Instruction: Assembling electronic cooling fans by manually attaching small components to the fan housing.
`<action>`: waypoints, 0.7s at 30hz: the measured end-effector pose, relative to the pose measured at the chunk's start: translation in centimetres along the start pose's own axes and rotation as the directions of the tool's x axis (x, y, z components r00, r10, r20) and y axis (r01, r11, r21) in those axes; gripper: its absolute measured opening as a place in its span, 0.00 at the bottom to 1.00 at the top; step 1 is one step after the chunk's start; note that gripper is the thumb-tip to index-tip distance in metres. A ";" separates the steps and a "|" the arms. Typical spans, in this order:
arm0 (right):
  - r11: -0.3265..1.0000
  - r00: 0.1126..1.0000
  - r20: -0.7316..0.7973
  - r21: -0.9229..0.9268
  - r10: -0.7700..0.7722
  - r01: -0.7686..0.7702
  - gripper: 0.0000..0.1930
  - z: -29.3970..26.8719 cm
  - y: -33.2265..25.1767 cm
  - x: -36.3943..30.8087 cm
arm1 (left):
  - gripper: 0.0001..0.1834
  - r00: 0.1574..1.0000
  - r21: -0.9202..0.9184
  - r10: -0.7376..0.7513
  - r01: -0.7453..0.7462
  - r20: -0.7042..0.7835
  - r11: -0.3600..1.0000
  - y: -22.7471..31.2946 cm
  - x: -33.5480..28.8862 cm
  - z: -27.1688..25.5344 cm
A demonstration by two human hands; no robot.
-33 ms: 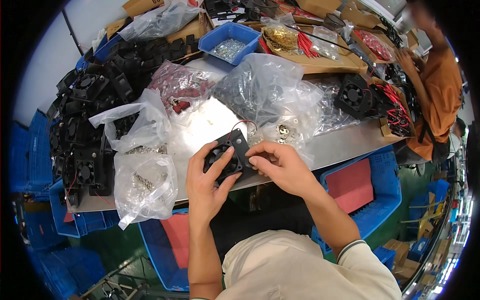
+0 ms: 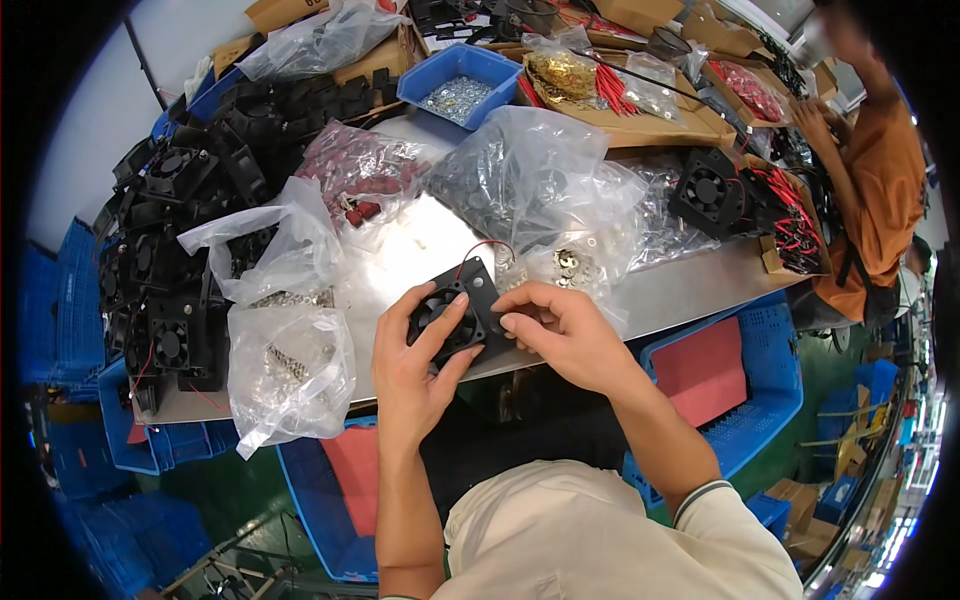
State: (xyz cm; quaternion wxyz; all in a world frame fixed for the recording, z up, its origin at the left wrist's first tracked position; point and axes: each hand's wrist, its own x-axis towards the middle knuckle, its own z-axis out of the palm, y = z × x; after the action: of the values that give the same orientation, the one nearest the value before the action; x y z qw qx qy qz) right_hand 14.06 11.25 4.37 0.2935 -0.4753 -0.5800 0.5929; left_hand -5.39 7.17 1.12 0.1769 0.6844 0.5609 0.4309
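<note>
My left hand [image 2: 415, 358] grips a small black cooling fan [image 2: 438, 318] joined to a black plate, its fingers spread over the frame and the thumb at the near edge. A thin red wire [image 2: 484, 243] loops up from the far side. At the plate's right edge, my right hand [image 2: 563, 335] is closed in a pinch, fingertips against the plate; whatever they hold is hidden. Just beyond lies an open clear bag of small metal parts [image 2: 566, 262]. Left of my left hand, another clear bag [image 2: 291, 372] with small metal pieces hangs over the table's front edge.
Black fans and housings [image 2: 170, 345] are heaped on the left. A blue bin of washers [image 2: 458, 98] stands at the back. More fans [image 2: 706, 190] and red wires [image 2: 790, 220] lie right. Blue crates [image 2: 765, 375] sit below the metal table [image 2: 655, 298]. A person in orange [image 2: 885, 190] works at far right.
</note>
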 end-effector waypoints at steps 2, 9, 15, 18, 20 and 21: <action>0.999 0.999 0.031 0.043 -0.011 0.009 0.11 -0.1 -0.1 -0.2 | 0.30 1.000 0.000 0.001 -0.001 0.000 1.000 0.0 0.0 0.0; 0.999 0.997 0.066 0.041 -0.029 0.026 0.11 -0.3 0.1 -0.4 | 0.30 1.000 0.010 0.007 -0.007 0.002 1.000 0.0 0.1 -0.1; 0.996 0.998 0.058 0.088 -0.016 0.011 0.11 -0.1 0.4 -0.5 | 0.30 1.000 0.011 0.017 -0.017 0.001 1.000 -0.1 0.1 -0.1; 0.996 0.998 0.046 0.078 -0.038 0.034 0.10 -0.2 0.3 -0.7 | 0.29 1.000 0.006 0.017 -0.017 0.003 1.000 0.0 0.1 -0.1; 0.997 0.999 0.033 0.078 -0.009 0.006 0.12 -0.3 0.1 -0.9 | 0.29 1.000 0.009 0.017 -0.017 0.003 1.000 -0.1 0.1 -0.1; 0.997 0.999 0.034 0.077 -0.009 0.006 0.12 -0.3 0.0 -1.0 | 0.29 1.000 0.008 0.015 -0.015 0.005 1.000 0.0 0.1 -0.1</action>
State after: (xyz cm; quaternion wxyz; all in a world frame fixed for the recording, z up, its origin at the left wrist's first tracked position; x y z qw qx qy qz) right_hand 14.67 10.46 4.64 0.3040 -0.4514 -0.5634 0.6217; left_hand -5.51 7.20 1.19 0.1721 0.6902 0.5573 0.4283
